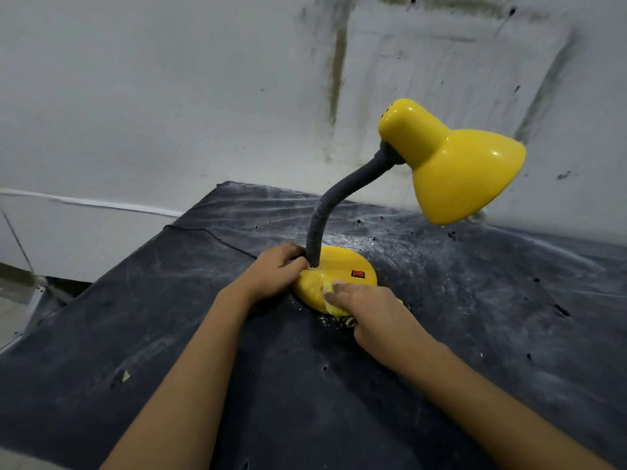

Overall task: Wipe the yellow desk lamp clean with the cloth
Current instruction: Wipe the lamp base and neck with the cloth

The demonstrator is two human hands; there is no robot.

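The yellow desk lamp stands on a dark table, its round base (342, 266) at the centre, a grey flexible neck (334, 208) curving up to the yellow shade (454, 164) at the right. A red switch (357, 274) sits on the base. My left hand (276, 271) grips the base's left edge beside the foot of the neck. My right hand (366, 308) presses a yellow cloth (330, 301) flat against the near rim of the base; most of the cloth is hidden under the palm.
The table carries a worn black cover (475, 317) with small holes and whitish streaks. A thin black cord (217, 237) runs left from the base. A stained white wall (203, 96) stands right behind the table. The table's left edge drops to the floor.
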